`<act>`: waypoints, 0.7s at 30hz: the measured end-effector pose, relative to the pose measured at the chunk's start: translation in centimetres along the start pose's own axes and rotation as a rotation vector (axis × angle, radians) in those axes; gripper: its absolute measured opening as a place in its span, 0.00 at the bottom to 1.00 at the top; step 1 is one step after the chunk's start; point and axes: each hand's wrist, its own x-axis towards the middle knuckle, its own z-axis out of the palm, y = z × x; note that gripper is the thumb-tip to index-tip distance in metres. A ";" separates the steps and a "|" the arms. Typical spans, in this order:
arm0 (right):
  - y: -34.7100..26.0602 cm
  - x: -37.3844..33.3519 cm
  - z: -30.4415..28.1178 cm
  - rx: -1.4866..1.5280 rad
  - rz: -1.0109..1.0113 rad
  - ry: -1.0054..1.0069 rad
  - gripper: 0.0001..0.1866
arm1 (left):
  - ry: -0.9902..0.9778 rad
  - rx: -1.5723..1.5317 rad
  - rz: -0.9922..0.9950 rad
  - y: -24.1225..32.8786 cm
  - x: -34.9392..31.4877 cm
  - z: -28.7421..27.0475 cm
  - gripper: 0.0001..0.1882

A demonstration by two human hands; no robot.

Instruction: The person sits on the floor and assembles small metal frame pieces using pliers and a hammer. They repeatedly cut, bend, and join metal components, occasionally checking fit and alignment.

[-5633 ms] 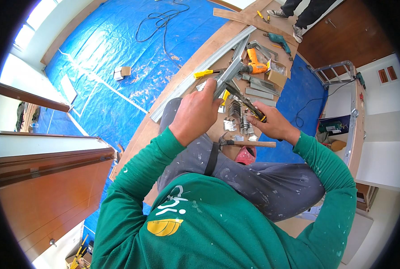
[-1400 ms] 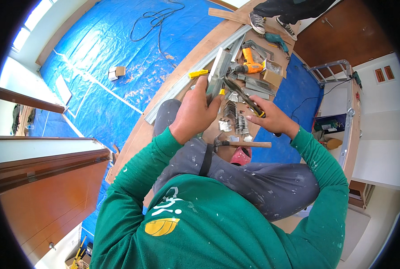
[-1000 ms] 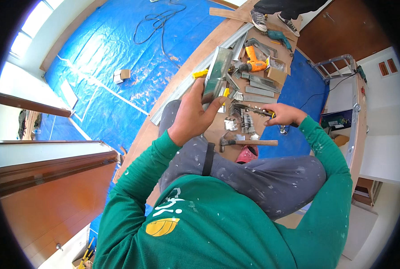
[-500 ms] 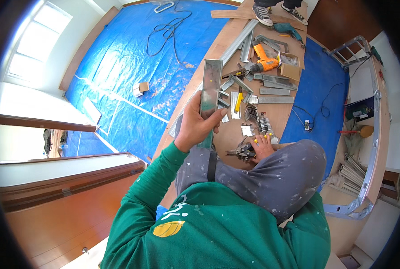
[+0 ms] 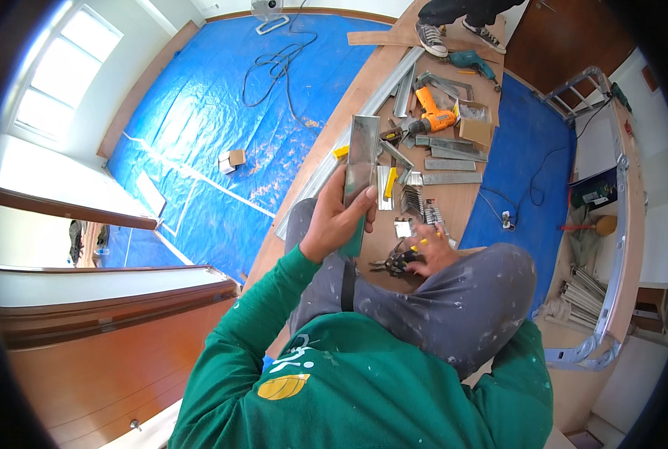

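Note:
My left hand (image 5: 339, 217) is closed around a length of galvanized metal channel (image 5: 362, 146), held upright above my lap with the thumb across its face. At the right, my right hand (image 5: 437, 256) is beside my bent knee, its thumb and fingers about the handles of black-and-yellow tin snips (image 5: 395, 261). The snips' jaws point left, low over the board. A thin yellow stick (image 5: 425, 242) lies across the right fingers; whether they grip it is hard to tell. Just beyond are small metal brackets (image 5: 412, 200) in a row and a yellow-handled cutter (image 5: 391, 183).
Cut metal profiles (image 5: 452, 178) and an orange drill (image 5: 434, 114) lie on the wooden board (image 5: 326, 161). A teal power tool (image 5: 475, 64) is farther off, near another person's shoes (image 5: 431, 39). Blue sheeting (image 5: 199, 90) covers the floor; a ladder (image 5: 600, 348) stands right.
The view has shifted slightly. My left hand still holds the channel, now a little lower in the picture. The right hand stays at the snips, its fingers looking slightly more raised.

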 end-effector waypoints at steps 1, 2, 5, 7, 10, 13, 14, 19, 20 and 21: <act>1.2 1.3 -1.9 0.017 0.039 0.160 0.39 | -0.002 -0.048 -0.010 0.2 0.1 0.1 0.19; 2.5 2.9 -4.6 0.155 0.260 0.100 0.36 | -0.005 -0.098 -0.027 0.4 -0.1 0.2 0.19; 3.5 8.7 -16.9 0.520 0.262 0.268 0.27 | -0.061 -0.094 -0.026 0.3 0.4 0.9 0.18; 0.0 12.9 -25.1 0.917 0.119 0.176 0.26 | -0.079 -0.025 -0.010 -0.3 0.8 1.1 0.16; -7.3 16.5 -32.7 0.593 0.034 -0.018 0.29 | -0.081 0.104 0.018 -0.3 1.6 1.7 0.13; -10.4 17.8 -34.1 0.135 -0.045 -0.107 0.26 | -0.084 0.255 0.060 0.8 2.4 2.2 0.14; -10.5 17.9 -33.5 0.073 -0.035 -0.061 0.24 | -0.070 0.296 0.078 0.5 2.7 2.0 0.14; -10.5 17.3 -30.3 -0.116 0.027 0.198 0.17 | 0.038 0.465 0.104 0.8 3.3 2.0 0.16; -10.8 17.1 -29.9 -0.179 0.058 0.239 0.16 | 0.075 0.528 0.116 0.3 3.6 1.7 0.17; -11.0 17.1 -29.6 -0.178 0.077 0.265 0.16 | 0.111 0.590 0.128 -0.2 4.0 1.5 0.18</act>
